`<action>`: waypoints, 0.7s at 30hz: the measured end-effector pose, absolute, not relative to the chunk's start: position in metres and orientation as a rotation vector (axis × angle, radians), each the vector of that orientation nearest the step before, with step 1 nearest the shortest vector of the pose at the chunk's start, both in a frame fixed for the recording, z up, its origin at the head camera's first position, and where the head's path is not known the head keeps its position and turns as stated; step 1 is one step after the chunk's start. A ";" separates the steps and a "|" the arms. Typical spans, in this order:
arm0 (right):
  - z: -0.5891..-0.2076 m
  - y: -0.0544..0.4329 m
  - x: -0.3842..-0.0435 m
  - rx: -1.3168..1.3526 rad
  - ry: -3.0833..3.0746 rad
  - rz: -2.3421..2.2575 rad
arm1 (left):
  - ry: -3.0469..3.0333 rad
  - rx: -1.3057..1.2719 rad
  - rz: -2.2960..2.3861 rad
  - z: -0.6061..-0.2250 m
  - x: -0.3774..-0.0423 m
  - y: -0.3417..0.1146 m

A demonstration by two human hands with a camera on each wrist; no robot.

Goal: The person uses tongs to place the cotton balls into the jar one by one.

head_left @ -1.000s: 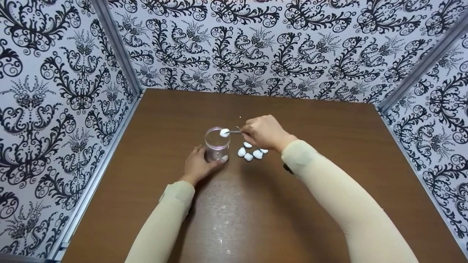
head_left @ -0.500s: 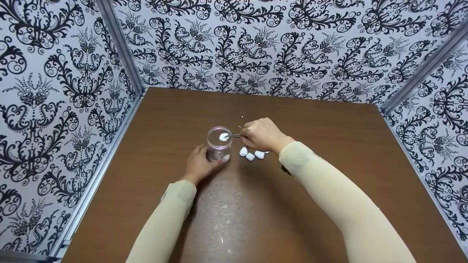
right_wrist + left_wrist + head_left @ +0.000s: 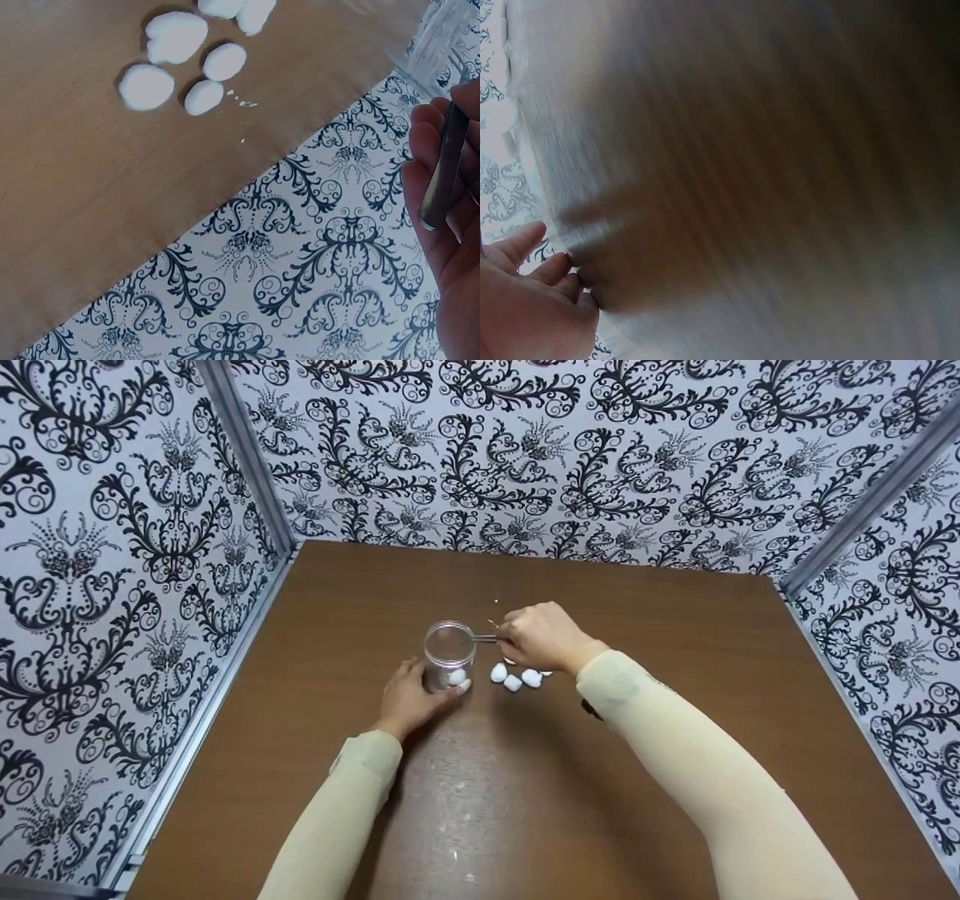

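A clear jar (image 3: 449,664) stands upright on the table, and my left hand (image 3: 407,695) holds it low down, thumb in front and fingers at its left side. Inside, near the bottom, lies one white cotton ball (image 3: 457,677). My right hand (image 3: 541,634) pinches metal tweezers (image 3: 485,638), whose tips reach over the jar's rim with nothing visible between them. In the right wrist view the tweezers (image 3: 444,169) lie along my fingers. Several loose cotton balls (image 3: 531,679) rest right of the jar, partly hidden beneath my right hand.
The brown wooden table (image 3: 360,600) is bounded by patterned walls (image 3: 480,457) at the back and sides. White crumbs (image 3: 247,103) lie beside the cotton balls. Much of the left wrist view is blurred.
The tweezers came down into the jar's mouth with a cotton ball, which has been let go and now lies low in the jar. My left hand stays at the jar.
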State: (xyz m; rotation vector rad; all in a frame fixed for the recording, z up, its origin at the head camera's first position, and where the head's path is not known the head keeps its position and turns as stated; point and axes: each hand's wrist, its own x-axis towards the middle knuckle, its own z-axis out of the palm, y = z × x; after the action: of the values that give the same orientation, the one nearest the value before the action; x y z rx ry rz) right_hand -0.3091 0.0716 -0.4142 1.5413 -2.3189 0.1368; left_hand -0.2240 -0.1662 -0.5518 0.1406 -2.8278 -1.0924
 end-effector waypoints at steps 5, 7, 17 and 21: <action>-0.411 0.084 -0.312 1.519 -2.329 0.156 | -2.845 0.151 -1.106 -0.551 -0.224 -0.166; -0.411 0.093 -0.314 1.502 -2.326 0.167 | -2.846 0.153 -1.115 -0.551 -0.224 -0.166; -0.443 0.165 -0.323 1.370 -2.441 0.160 | -2.856 0.157 -1.089 -0.554 -0.227 -0.167; -0.460 0.189 -0.322 1.321 -2.527 0.132 | -2.848 0.151 -1.093 -0.555 -0.226 -0.168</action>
State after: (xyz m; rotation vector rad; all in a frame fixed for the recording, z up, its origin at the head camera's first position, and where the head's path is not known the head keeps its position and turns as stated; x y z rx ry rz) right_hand -0.3218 0.1885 -0.4597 1.3214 -2.5270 0.1323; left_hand -0.2257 -0.1679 -0.5550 0.1508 -2.8482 -1.0929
